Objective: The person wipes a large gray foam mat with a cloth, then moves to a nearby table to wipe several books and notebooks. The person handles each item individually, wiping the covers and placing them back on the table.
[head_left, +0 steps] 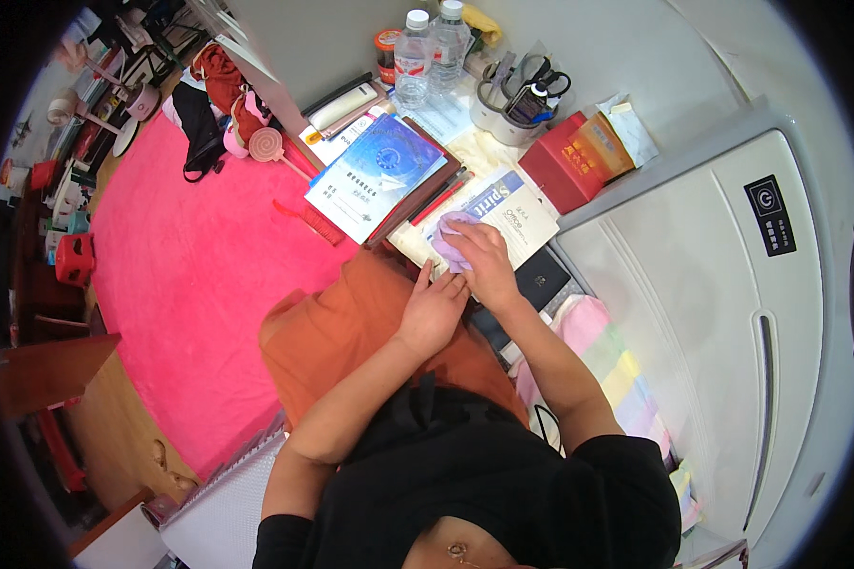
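Observation:
A crumpled purple cloth (457, 245) is bunched under the fingers of my right hand (485, 264), on a white and blue notebook (518, 222) with a printed cover. My left hand (438, 309) lies close beside it at the near edge of the notebook. Its thumb is spread from the fingers and it holds nothing. To the left, a blue and white booklet (377, 174) rests on a dark red folder (427, 198). A red pen (438, 200) lies between the folder and the notebook.
Two water bottles (413, 67) and a lidded jar (386, 53) stand at the back. An organizer (494, 110) holds scissors; beside it sits a red box (559, 160). A red brush (322, 224) lies left, above the pink carpet (206, 284). A white headboard-like panel (676, 284) borders the right.

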The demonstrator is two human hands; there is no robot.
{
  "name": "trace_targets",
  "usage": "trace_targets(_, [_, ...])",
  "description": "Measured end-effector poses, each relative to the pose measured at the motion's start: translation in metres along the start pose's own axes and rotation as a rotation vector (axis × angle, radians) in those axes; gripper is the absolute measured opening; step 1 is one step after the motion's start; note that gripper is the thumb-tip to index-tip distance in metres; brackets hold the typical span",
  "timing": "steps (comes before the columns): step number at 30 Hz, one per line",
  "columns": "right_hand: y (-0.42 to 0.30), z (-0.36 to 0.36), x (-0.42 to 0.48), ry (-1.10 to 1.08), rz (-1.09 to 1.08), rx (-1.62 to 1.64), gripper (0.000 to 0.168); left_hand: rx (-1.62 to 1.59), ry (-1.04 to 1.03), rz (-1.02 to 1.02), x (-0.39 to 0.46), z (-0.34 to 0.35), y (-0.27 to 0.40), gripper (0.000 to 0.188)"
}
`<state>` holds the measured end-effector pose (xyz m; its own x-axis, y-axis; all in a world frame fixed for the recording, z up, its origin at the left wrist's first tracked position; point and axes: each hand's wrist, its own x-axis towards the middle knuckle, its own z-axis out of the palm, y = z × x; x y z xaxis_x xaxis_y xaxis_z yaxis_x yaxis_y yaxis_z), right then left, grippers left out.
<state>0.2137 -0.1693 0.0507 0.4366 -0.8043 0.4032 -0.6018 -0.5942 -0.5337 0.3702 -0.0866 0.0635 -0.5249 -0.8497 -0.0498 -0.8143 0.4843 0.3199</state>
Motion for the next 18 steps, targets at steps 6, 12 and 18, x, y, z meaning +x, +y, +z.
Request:
trace_targets(6, [0.056, -0.049, -0.005, 0.104, 0.075, -0.121, 0.046, 0.001, 0.133, 0.041, -0.003, 0.004, 0.001, 0.049])
trace_targets(12, [0.022, -0.026, -0.027, 0.110, 0.060, -0.171, 0.047, -0.007, 0.131, 0.021, -0.002, 0.009, 0.003, 0.048])
trace_targets(18, [0.018, -0.030, -0.016, 0.092, 0.039, -0.097, 0.040, -0.171, 0.196, 0.024, -0.002, 0.007, -0.008, 0.042])
